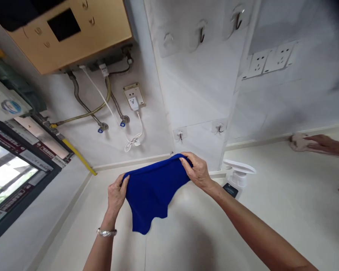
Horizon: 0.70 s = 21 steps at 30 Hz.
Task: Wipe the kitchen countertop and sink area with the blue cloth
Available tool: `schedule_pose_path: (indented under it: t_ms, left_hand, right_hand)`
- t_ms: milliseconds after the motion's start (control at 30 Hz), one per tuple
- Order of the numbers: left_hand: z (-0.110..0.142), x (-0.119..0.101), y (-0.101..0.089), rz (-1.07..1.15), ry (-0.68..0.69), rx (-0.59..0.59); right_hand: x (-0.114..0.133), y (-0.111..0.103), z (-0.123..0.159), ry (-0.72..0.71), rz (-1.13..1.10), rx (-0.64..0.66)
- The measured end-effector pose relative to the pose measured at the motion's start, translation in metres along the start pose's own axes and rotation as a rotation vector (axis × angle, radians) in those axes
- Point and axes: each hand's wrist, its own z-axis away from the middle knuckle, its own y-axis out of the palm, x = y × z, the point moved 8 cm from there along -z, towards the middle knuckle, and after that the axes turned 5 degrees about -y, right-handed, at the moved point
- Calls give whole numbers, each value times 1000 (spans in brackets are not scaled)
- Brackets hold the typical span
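Note:
A blue cloth (pixel 152 188) is stretched between my two hands, its upper edge folded over and its lower part hanging down in uneven points. My left hand (pixel 117 192) pinches the left upper corner, thumb in front. At the right upper corner, my right hand (pixel 197 169) grips the cloth with thumb and fingers. The cloth is held over a pale countertop (pixel 107 241), close to the tiled wall. A silver bracelet (pixel 106 232) sits on my left wrist.
A white stand (pixel 240 173) and a small black box (pixel 230 190) are right of my right hand. Another person's hand (pixel 324 145) presses a light rag (pixel 298 142) near the wall. Above hang a gold water heater (pixel 73 34), hoses and a plugged-in white cord (pixel 134 103).

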Motion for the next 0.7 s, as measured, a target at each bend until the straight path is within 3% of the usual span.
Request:
schedule_pose_path:
  t_ms: [100,167,233,300,400,500,567,633,700]
  left_hand:
    - [-38,-18,-22,16,119,-195]
    - [-46,-26,-33,47,212,-291]
    - [-39,-23,-37,85,315,-330]
    - [-14,-6,-27,108,425,-301]
    - [55,48,12,96,535,-134]
    - [140,119,51,7,545,30]
    - [191,149,71,-48,616,180]
    - [215,170,80,-108,563,272]
    - [218,172,81,-108,471,284]
  right_hand:
    - [34,-13,-37,-134,30,-71]
    - [60,-23,-52,-184,40,-108]
    - [83,-28,-53,-213,34,-93]
    - [100,-20,-35,-249,10,13]
    - [104,16,38,-288,-66,315]
    - [83,67,154,-145,-125,675]
    - [69,96,238,-62,-94,953]
    - [57,110,306,31,-26,1194]
    - [52,110,340,102,3,1263]
